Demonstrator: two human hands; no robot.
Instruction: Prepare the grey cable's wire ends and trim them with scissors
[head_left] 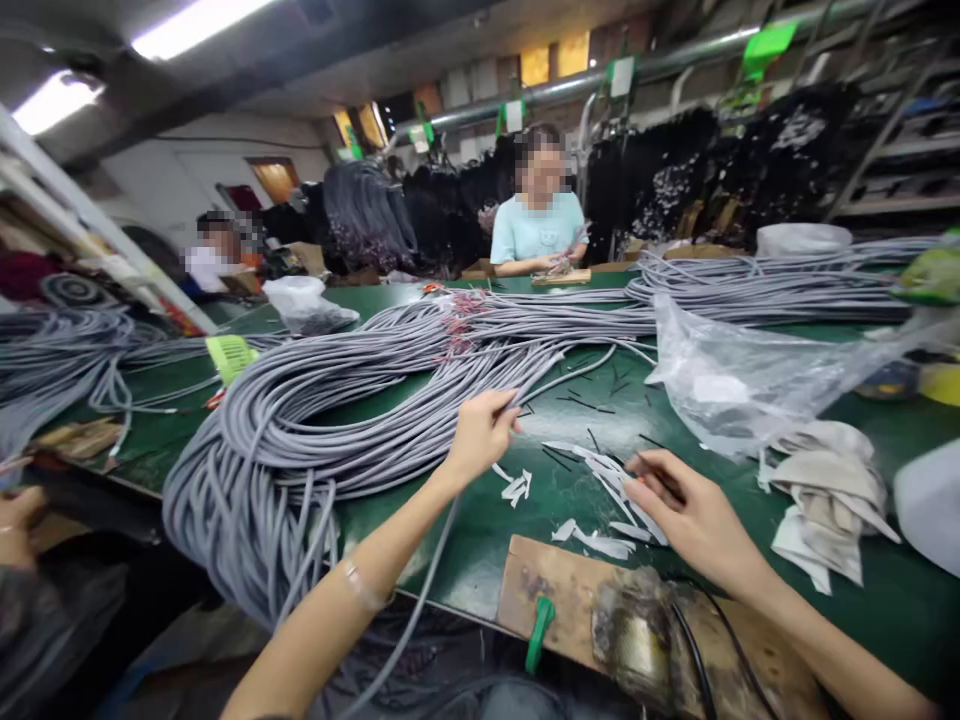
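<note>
My left hand (480,435) is closed, with thumb and fingertips pinched together, beside the front edge of a big bundle of grey cables (300,420). One loose grey cable (429,585) runs up from below the table edge to this hand and passes behind the wrist; the grip itself is partly hidden. My right hand (682,500) is also closed, fingertips together above white strips (611,480) on the green table. A small dark bit with a touch of orange shows at its fingertips, too small to name.
In front lies a wooden board (551,580) with a green clamp handle (538,635) and a worn metal device (634,640) with black leads. Clear plastic bag (720,380) and crumpled cloth (832,490) lie right. A co-worker (538,225) sits opposite; another person's hand (22,508) shows left.
</note>
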